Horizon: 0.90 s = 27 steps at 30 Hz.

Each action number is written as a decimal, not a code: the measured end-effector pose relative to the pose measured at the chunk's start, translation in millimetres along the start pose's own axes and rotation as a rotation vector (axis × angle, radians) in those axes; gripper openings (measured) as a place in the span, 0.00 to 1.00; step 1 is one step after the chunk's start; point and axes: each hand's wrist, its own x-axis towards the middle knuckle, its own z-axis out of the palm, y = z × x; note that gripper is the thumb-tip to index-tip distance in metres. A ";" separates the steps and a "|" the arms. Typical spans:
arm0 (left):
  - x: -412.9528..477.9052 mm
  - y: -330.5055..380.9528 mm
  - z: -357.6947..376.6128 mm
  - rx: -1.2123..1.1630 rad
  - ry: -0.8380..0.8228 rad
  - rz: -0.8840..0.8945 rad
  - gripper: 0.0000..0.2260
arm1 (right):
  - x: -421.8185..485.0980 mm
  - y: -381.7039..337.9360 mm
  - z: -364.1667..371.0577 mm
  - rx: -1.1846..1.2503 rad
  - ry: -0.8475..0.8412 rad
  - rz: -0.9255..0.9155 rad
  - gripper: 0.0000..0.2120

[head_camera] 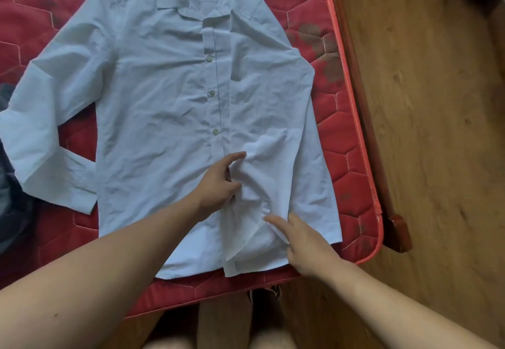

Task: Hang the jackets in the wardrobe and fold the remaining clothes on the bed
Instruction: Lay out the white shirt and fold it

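Observation:
A pale blue button-up shirt (164, 97) lies front-up and spread flat on the red quilted mattress (341, 135), collar at the far end. Its left sleeve is bent down along the left side. The other sleeve is folded over the front, its cuff lying near the hem. My left hand (221, 182) rests on the lower button strip, forefinger stretched out and the other fingers curled into a bunch of the folded sleeve's cloth. My right hand (303, 242) lies on the shirt by the cuff, fingers straight and pressing the cloth.
The mattress edge (363, 163) runs down the right side, with a wooden bed frame and wooden floor (437, 130) beyond. Dark clothing (8, 184) lies at the left edge of the bed. My legs stand at the near edge of the mattress.

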 end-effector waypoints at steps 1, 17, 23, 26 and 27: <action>0.2 0.5 -0.1 0.014 -0.010 0.001 0.32 | -3.7 3.0 2.4 -0.006 -0.021 -0.005 0.31; 20.6 36.0 -21.5 -0.016 0.080 0.036 0.23 | 49.1 -16.2 -63.4 0.557 0.300 0.336 0.14; 83.4 91.3 -42.4 0.046 0.182 0.188 0.23 | 136.9 -27.4 -169.8 1.038 0.586 0.305 0.14; 124.7 125.7 -51.7 0.032 0.247 0.255 0.23 | 177.8 -30.6 -216.6 1.304 0.586 0.219 0.13; 139.1 138.3 -54.3 -0.010 0.258 0.263 0.21 | 188.6 -30.4 -228.9 1.402 0.554 0.190 0.13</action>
